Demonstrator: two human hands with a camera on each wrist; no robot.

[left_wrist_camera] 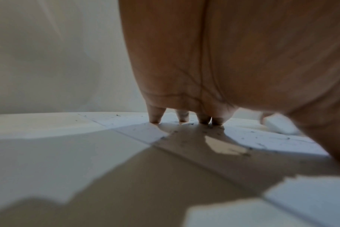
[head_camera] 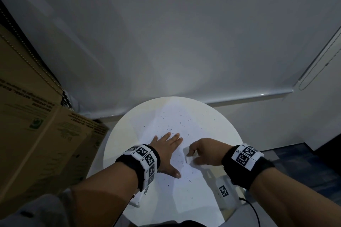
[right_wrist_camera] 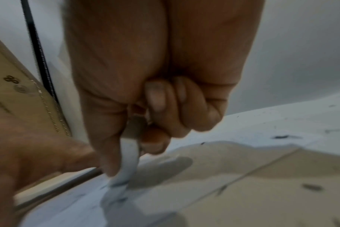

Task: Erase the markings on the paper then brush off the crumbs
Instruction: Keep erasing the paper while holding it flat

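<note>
A white sheet of paper lies on the round white table, strewn with dark eraser crumbs. My left hand lies flat on the paper with fingers spread, pressing it down; its fingertips touch the sheet. My right hand pinches a white eraser between thumb and curled fingers, its lower end on the paper just right of my left thumb. In the right wrist view the eraser sticks down from the fingers onto the sheet. The eraser also shows in the left wrist view.
A large cardboard box stands close against the table's left side. A white wall and a roller blind rise behind the table. A tagged white device with a black cable sits at the table's right front edge.
</note>
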